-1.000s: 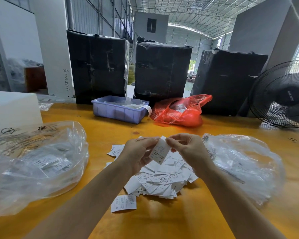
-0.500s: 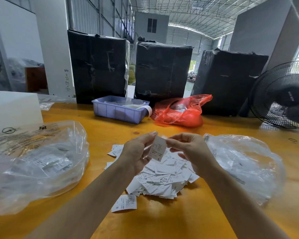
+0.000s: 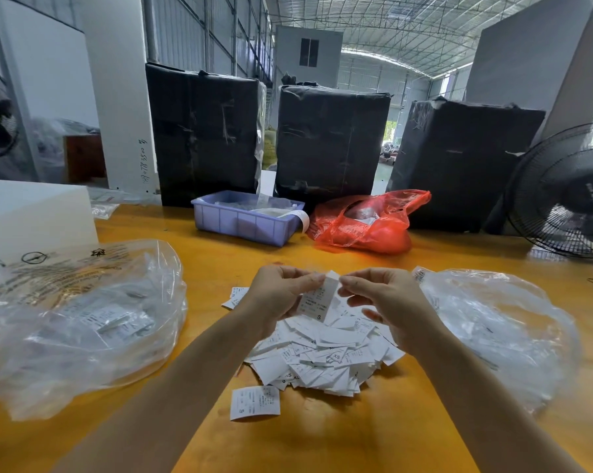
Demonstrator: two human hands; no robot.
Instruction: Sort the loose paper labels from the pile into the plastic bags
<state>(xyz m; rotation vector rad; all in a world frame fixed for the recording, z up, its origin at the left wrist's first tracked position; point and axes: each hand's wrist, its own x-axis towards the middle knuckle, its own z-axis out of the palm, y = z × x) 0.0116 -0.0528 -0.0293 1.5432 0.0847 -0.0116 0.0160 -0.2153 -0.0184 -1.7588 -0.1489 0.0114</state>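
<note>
Both hands' grip pinching one flat paper label (image 3: pixel 317 298) | left hand (image 3: pixel 281 295) | right hand (image 3: pixel 387 302) | crinkled clear bags flank heap

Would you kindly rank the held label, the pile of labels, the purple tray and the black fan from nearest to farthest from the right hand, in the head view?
1. Held label, pinched by the right hand and left hand.
2. Pile of labels, just below.
3. Purple tray, far side, left.
4. Black fan, far right edge.

Head-worn wide view; faces forward-down; close over table (image 3: pixel 322 438)
</note>
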